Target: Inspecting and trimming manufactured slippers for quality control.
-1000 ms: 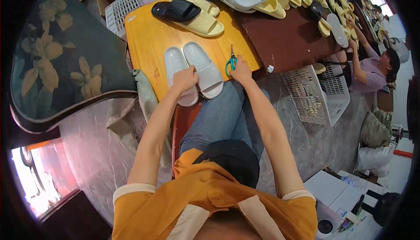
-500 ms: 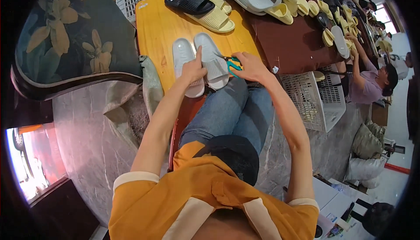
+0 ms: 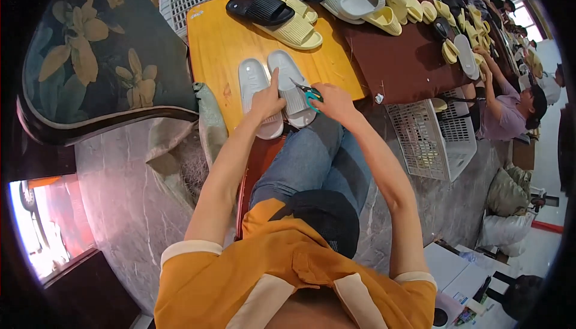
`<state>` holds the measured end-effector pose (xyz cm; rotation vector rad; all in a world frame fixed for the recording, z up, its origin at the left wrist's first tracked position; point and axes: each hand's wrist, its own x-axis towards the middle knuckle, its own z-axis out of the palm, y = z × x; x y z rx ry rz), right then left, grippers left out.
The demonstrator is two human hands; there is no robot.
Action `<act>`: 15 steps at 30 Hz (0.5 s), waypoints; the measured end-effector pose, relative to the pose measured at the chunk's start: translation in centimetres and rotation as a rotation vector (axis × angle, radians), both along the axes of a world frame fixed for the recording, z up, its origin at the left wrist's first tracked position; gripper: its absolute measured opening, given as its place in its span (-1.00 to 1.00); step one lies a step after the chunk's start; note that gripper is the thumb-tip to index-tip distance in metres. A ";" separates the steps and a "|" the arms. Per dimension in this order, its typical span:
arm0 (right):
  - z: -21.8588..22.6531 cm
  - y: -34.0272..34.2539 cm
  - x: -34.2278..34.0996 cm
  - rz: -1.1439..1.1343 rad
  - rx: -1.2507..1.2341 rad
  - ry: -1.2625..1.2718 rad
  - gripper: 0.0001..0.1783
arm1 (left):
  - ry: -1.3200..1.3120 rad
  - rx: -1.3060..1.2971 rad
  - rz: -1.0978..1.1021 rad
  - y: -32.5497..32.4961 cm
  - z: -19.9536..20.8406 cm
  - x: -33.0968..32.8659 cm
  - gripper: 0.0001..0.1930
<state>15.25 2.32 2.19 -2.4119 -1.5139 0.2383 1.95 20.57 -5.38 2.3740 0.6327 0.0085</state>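
A pair of pale grey slide slippers lies side by side on the yellow wooden table top, toes pointing away from me. My left hand [image 3: 267, 102] covers the strap of the left slipper [image 3: 252, 76], its index finger stretched onto the footbed of the right slipper [image 3: 284, 64]. Its other fingers are curled at the slippers and partly hidden. In my right hand [image 3: 333, 102] is a pair of small scissors [image 3: 311, 95] with teal handles. Their dark blades point up and left over the right slipper, just beyond its ribbed strap.
Black slippers [image 3: 261, 8] and yellow slippers [image 3: 290, 31] lie at the table's far side. More stand on the brown-covered table [image 3: 384, 59] to the right. A white plastic crate [image 3: 420, 140] sits below it. A person [image 3: 507, 110] works at the right. An open sack [image 3: 180, 155] stands left.
My right hand has moved left and slightly nearer. The scissors' blades now reach over the right slipper's footbed, instead of lying at its right edge. My left hand stays on the slippers.
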 end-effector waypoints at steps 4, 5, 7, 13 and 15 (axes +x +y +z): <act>-0.2 -0.8 0.3 -0.057 0.019 0.081 -0.62 | -0.036 0.010 0.013 0.3 -0.5 -0.2 0.10; -0.2 -1.1 0.4 -0.069 0.068 0.122 -0.61 | -0.031 -0.008 0.011 0.3 -0.6 -0.2 0.10; 0.0 -1.6 0.2 -0.070 0.127 0.104 -0.55 | 0.019 -0.021 0.010 0.3 -0.2 0.0 0.11; 1.1 -1.2 0.1 0.033 0.012 0.012 -0.49 | 0.003 -0.004 0.013 0.4 -0.5 -0.1 0.11; 0.8 -0.5 -0.1 0.038 0.048 -0.001 -0.52 | -0.016 -0.019 0.014 0.4 -0.5 -0.1 0.12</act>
